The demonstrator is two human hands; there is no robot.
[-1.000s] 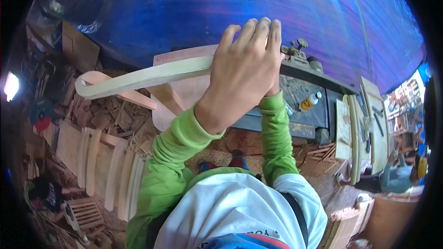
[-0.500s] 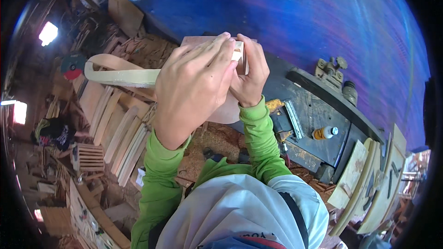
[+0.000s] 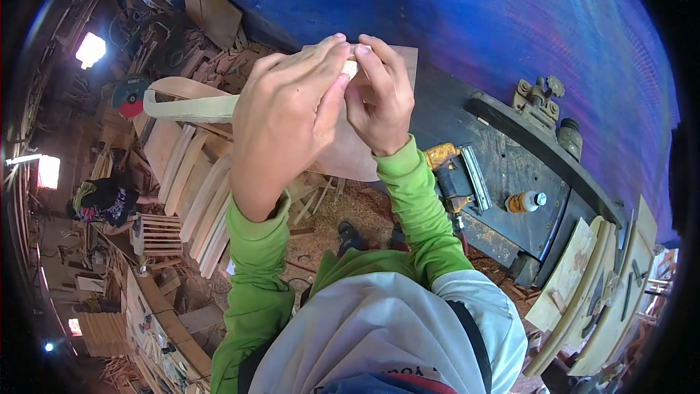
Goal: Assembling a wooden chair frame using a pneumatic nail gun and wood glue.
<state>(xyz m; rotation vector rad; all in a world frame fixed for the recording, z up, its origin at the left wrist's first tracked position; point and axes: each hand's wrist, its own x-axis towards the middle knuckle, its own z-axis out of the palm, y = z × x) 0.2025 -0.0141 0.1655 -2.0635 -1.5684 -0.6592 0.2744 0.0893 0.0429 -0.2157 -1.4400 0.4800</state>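
Note:
A pale curved wooden piece [image 3: 193, 109] runs through my hands, its bent end sticking out to the left and its other end [image 3: 351, 68] showing between my fingers. My left hand [image 3: 288, 113] wraps over it from above, the fingers pressed together. On the right, my right hand [image 3: 380, 95] has its thumb and fingertips bent against that end. Much of the piece is hidden behind my left hand. Beneath the hands lies a thin, flat, pinkish-tan sheet [image 3: 357, 157], partly covered by them.
A dark workbench [image 3: 488, 233] carries a yellow-and-black nail gun [image 3: 456, 179] and an orange-and-white bottle [image 3: 525, 201]. A metal clamp fixture [image 3: 538, 102] stands beyond. Curved boards [image 3: 193, 182] lean at left, near another person [image 3: 109, 203]. Wood shavings [image 3: 343, 204] cover the floor.
Both hands have shifted a little up and left with the wooden piece. My right fingertips have moved in over its end. The whole view has turned slightly.

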